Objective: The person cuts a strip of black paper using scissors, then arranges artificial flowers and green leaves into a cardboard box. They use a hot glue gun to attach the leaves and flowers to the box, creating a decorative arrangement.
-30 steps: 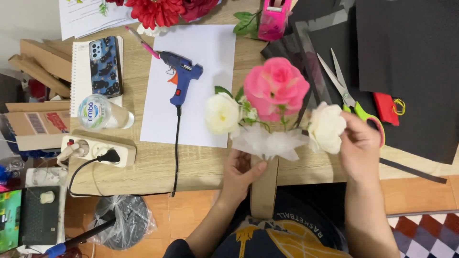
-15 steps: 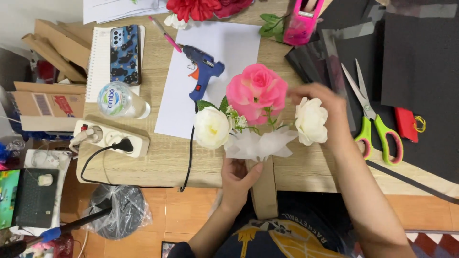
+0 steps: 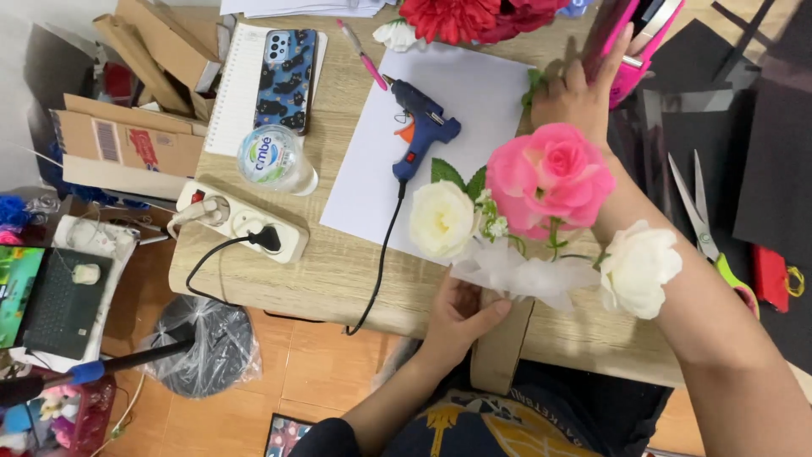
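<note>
Fingers of my left hand were closed around the base of the small bouquet, pinching the gathered white tulle just over the table's near edge. Out of that gauzy ruffle rose a full pink rose in the middle, a cream rose to one side with green leaves behind it, and a white rose on the other side, all with soft, layered fabric-like petals. My right hand had reached past the pink rose to the far side of the table, its fingers wrapped on a bright pink plastic tape dispenser; the forearm crossed just behind the white rose.

Beyond the bouquet lay a white paper sheet with a blue glue gun on it, its black cord running off the near edge of the light wooden table. Farther left stood a clear plastic water bottle on its side with a round white, blue and green label, beside a white power strip. A phone in a dark blue patterned case rested on a spiral notebook. Flat brown cardboard boxes, one with a red-and-white sticker, leaned at the table's left end. Green-handled scissors lay on black sheets to the right.
</note>
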